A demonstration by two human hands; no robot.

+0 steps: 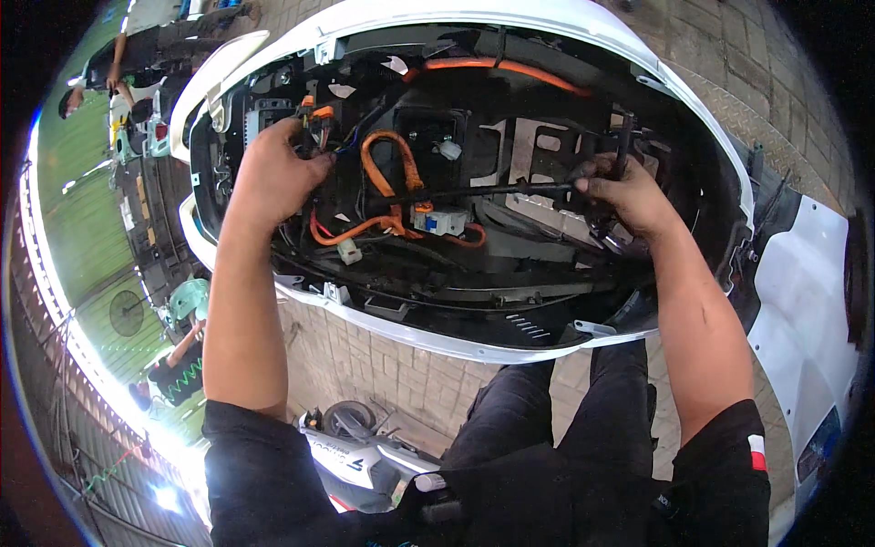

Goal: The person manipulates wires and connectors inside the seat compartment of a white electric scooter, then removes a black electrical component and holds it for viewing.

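Observation:
An open white vehicle body (pixel 419 346) holds a dark cavity full of wiring. At its left end my left hand (pixel 278 173) is closed around wire connectors (pixel 324 113) with orange housings. A looped orange cable (pixel 378 146) and a white-and-blue component (pixel 442 221) lie in the middle. Toward the right, my right hand (pixel 620 191) grips a dark bar-like part (pixel 625 137); its exact shape is partly hidden by my fingers. A long black tube (pixel 492 190) runs from that hand toward the centre. Behind it is a grey metal plate (pixel 529 146).
Other people (pixel 118 55) (pixel 173 365) work among vehicles at the left, near a fan (pixel 126 312). A white motorbike (pixel 355 456) stands below on the paved floor (pixel 365 356). A loose white panel (pixel 797 292) is at my right, beside the body.

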